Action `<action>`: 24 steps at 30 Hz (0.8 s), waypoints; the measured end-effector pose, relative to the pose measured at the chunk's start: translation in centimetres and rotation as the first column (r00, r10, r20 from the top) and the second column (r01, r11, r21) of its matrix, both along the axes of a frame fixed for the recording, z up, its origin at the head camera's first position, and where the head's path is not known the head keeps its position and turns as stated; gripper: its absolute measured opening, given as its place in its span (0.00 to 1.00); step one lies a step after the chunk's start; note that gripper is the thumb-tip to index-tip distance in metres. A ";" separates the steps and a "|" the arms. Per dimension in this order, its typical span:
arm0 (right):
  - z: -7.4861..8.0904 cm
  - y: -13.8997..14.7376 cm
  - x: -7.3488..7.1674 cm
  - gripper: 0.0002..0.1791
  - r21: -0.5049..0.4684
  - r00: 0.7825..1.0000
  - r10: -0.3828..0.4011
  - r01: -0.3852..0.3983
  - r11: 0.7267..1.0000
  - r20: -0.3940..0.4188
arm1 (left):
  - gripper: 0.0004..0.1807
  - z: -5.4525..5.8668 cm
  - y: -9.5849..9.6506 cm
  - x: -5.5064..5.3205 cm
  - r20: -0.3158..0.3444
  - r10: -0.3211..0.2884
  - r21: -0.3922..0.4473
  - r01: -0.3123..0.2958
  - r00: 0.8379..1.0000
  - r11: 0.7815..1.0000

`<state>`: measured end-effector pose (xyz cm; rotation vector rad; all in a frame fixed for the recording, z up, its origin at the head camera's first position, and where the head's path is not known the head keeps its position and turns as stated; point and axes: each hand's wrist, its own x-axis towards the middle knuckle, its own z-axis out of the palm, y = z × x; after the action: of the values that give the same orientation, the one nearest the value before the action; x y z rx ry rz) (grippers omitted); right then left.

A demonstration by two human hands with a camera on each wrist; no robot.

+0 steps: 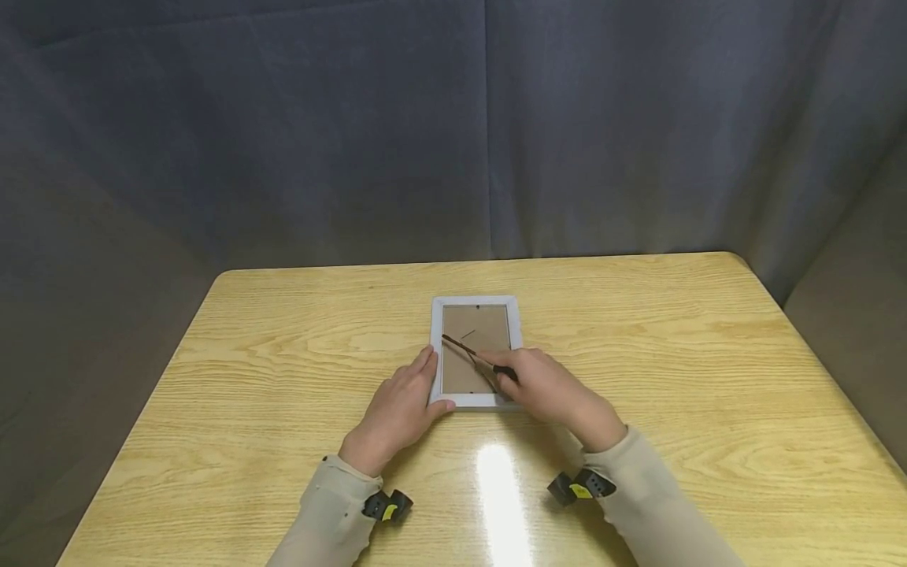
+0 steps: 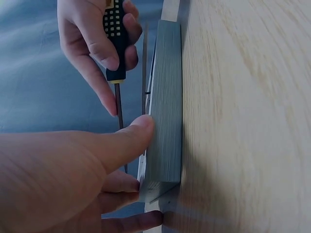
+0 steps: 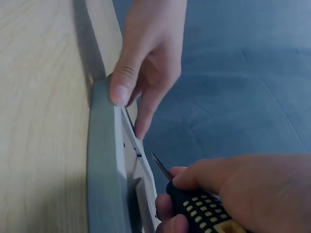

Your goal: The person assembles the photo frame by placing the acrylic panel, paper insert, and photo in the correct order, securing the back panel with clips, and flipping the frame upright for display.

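A light grey picture frame point(image 1: 476, 401) lies back side up on the table, its brown backing board point(image 1: 457, 374) showing. My left hand point(image 1: 398, 403) holds the frame's near left corner, thumb on the near edge and fingers along the left side. A screwdriver point(image 2: 115, 36) with a black, yellow-dotted handle is gripped in my right hand point(image 1: 544, 386). Its thin shaft slants across the backing, the tip close to the frame's left inner edge; whether it touches cannot be told. A support leg point(image 3: 143, 206) stands out from the backing, partly hidden by the right hand.
The wood-grain table point(image 1: 283, 354) stretches around the frame on all sides. Dark grey curtains point(image 1: 354, 142) hang behind the table and at both sides. Small dark tabs point(image 1: 478, 307) sit along the frame's inner edge.
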<state>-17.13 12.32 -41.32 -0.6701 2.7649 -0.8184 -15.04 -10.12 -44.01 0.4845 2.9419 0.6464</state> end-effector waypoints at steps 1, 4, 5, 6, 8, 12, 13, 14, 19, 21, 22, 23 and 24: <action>-0.1 -0.1 0.0 0.25 0.009 1.000 0.004 -0.003 1.000 -0.013 | 0.46 0.0 0.0 0.0 -0.002 0.001 0.003 -0.001 1.000 1.000; -0.4 -0.5 0.1 0.25 0.037 0.999 0.006 -0.005 0.999 -0.035 | 0.46 0.0 0.1 0.0 -0.007 0.004 0.002 -0.004 1.000 1.000; -0.4 -0.6 0.1 0.25 0.044 0.999 0.006 -0.004 0.999 -0.038 | 0.46 0.0 0.1 0.0 -0.008 0.004 0.001 -0.004 1.000 1.000; -0.5 -0.6 0.2 0.25 0.050 0.999 0.002 0.000 0.999 -0.040 | 0.46 0.0 0.1 0.0 -0.009 0.004 -0.002 -0.004 1.000 1.000; -0.6 -0.7 0.3 0.25 0.057 0.999 -0.010 0.012 0.998 -0.035 | 0.46 0.0 0.1 0.0 -0.012 0.004 -0.011 -0.004 1.000 1.000; -0.5 -0.8 0.4 0.24 0.067 0.999 -0.029 0.031 0.997 -0.033 | 0.45 -0.1 0.1 0.0 -0.017 0.001 -0.023 -0.001 1.000 1.000; -0.4 -0.9 0.5 0.24 0.069 0.999 -0.032 0.034 0.997 -0.033 | 0.45 -0.1 0.1 0.0 -0.018 0.000 -0.026 0.000 1.000 1.000; -0.4 -0.9 0.5 0.24 0.071 0.999 -0.033 0.035 0.997 -0.034 | 0.45 -0.1 0.1 0.0 -0.020 -0.002 -0.027 0.001 1.000 1.000; -0.5 -1.0 0.5 0.24 0.082 0.998 -0.037 0.041 0.996 -0.050 | 0.45 -0.1 0.0 0.0 -0.024 -0.004 -0.029 0.003 1.000 1.000; -0.6 -1.1 0.6 0.24 0.091 0.997 -0.041 0.046 0.995 -0.058 | 0.45 0.0 0.0 0.0 -0.023 -0.003 -0.027 0.002 1.000 1.000; -0.6 -1.1 0.6 0.24 0.096 0.997 -0.042 0.048 0.994 -0.063 | 0.45 0.0 0.0 0.0 -0.023 -0.002 -0.026 0.001 1.000 1.000; -0.6 -1.2 0.6 0.24 0.102 0.997 -0.044 0.051 0.993 -0.066 | 0.45 0.0 0.0 0.1 -0.021 -0.002 -0.026 0.001 1.000 1.000; -0.5 -1.3 0.7 0.24 0.110 0.997 -0.047 0.054 0.992 -0.068 | 0.45 0.0 0.0 0.1 -0.020 -0.001 -0.027 0.001 1.000 1.000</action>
<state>-16.47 11.07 -41.87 -0.6189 2.8719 -0.6570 -14.97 -10.09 -43.99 0.4931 2.9649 0.6046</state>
